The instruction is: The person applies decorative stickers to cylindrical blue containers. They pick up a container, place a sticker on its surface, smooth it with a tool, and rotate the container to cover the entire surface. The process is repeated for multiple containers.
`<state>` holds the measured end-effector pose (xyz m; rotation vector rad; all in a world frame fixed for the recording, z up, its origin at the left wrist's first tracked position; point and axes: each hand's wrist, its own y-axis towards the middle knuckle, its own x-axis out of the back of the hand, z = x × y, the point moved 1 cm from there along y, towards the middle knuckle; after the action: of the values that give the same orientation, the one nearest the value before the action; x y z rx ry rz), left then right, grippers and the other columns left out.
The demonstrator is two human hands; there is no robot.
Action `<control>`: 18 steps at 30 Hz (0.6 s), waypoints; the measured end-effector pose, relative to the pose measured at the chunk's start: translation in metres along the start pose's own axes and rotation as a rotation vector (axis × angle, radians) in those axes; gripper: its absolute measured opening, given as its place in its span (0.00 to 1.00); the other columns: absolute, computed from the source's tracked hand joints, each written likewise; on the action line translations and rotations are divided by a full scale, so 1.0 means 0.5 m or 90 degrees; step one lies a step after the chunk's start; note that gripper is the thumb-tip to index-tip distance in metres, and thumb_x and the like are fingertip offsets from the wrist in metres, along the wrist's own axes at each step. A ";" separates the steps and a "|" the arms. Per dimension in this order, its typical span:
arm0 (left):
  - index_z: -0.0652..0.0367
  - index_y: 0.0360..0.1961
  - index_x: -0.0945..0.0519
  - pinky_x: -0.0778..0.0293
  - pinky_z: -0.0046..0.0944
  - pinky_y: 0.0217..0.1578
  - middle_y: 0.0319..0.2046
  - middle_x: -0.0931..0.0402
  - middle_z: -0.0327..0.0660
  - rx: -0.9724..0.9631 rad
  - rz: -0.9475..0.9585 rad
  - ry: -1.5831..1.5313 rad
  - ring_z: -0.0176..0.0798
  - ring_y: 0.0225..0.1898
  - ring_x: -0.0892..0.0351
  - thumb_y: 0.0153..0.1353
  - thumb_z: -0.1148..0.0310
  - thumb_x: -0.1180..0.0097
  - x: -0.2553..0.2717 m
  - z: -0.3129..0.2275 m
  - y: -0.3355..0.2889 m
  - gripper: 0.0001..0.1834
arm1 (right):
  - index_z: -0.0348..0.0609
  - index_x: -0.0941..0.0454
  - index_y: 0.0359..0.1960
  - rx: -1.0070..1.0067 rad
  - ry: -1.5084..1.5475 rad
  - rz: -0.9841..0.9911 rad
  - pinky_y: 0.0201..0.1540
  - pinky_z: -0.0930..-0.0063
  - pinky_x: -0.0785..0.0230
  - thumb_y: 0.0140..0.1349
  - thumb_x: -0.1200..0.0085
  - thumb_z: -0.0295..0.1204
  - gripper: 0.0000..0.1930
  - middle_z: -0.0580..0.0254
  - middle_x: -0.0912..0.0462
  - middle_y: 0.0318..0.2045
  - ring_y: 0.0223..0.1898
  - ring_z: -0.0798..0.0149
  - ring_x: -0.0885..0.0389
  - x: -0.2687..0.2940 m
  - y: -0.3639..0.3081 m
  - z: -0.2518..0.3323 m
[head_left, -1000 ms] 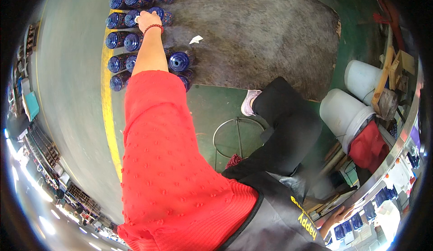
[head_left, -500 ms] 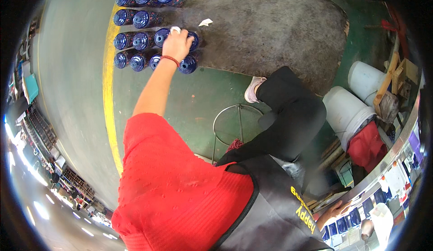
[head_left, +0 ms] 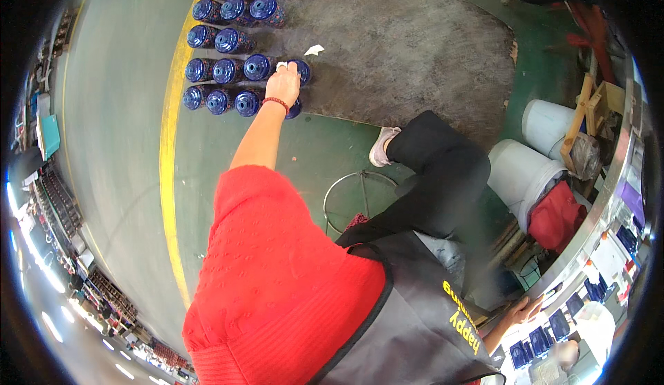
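Observation:
My left hand (head_left: 283, 86) reaches over the near right corner of a group of blue jars with domed tops and patterned sides. Its fingers are bent together beside a corner jar (head_left: 301, 72), with a small white bit at the fingertips; whether that is held or worn I cannot tell. Another jar (head_left: 294, 110) is partly hidden beneath the wrist. To the left of the hand stand a jar (head_left: 256, 67) and, nearer me, another jar (head_left: 247, 103). At the lower right, my right hand (head_left: 523, 312) lies at the edge of the workbench, fingers apart, holding nothing visible.
The jars stand in rows on a dark worn board (head_left: 401, 46), where a white scrap (head_left: 315, 50) lies. A round metal stand (head_left: 360, 177) is on the green floor. White buckets (head_left: 522, 174) are at the right. Dark blue pieces (head_left: 559, 324) lie on the workbench.
My left hand has drawn slightly back toward me, and its fingers, spread over the corner jar before, are now closer together. The view has shifted a little. My right hand stays at the workbench edge.

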<state>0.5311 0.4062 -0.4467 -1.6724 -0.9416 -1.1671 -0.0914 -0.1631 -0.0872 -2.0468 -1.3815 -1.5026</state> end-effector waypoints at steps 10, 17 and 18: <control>0.58 0.42 0.26 0.24 0.51 0.30 0.30 0.24 0.54 -0.252 -0.220 -0.223 0.57 0.30 0.20 0.60 0.64 0.39 0.327 -0.255 -0.175 0.14 | 0.38 0.26 0.61 -0.038 0.204 -0.037 0.64 0.53 0.37 0.66 0.50 0.26 0.21 0.48 0.23 0.57 0.60 0.46 0.27 0.129 0.142 0.265; 0.67 0.46 0.24 0.30 0.28 0.34 0.39 0.27 0.37 -0.281 -0.197 -0.784 0.26 0.31 0.30 0.62 0.78 0.41 0.535 -0.415 -0.337 0.12 | 0.40 0.32 0.68 -0.267 1.150 0.569 0.55 0.77 0.35 0.64 0.52 0.20 0.28 0.59 0.26 0.63 0.60 0.69 0.29 0.143 0.264 0.612; 0.66 0.47 0.24 0.32 0.27 0.31 0.39 0.29 0.37 -0.244 -0.141 -0.859 0.25 0.28 0.32 0.63 0.77 0.42 0.549 -0.424 -0.357 0.12 | 0.40 0.32 0.68 -0.249 1.201 0.577 0.52 0.79 0.35 0.64 0.53 0.19 0.28 0.61 0.25 0.62 0.59 0.71 0.29 0.148 0.269 0.628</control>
<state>0.3801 0.2964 -0.1041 -2.7555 -1.7797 -0.1633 0.2072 0.0157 -0.1198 -0.3314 0.5099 -1.9864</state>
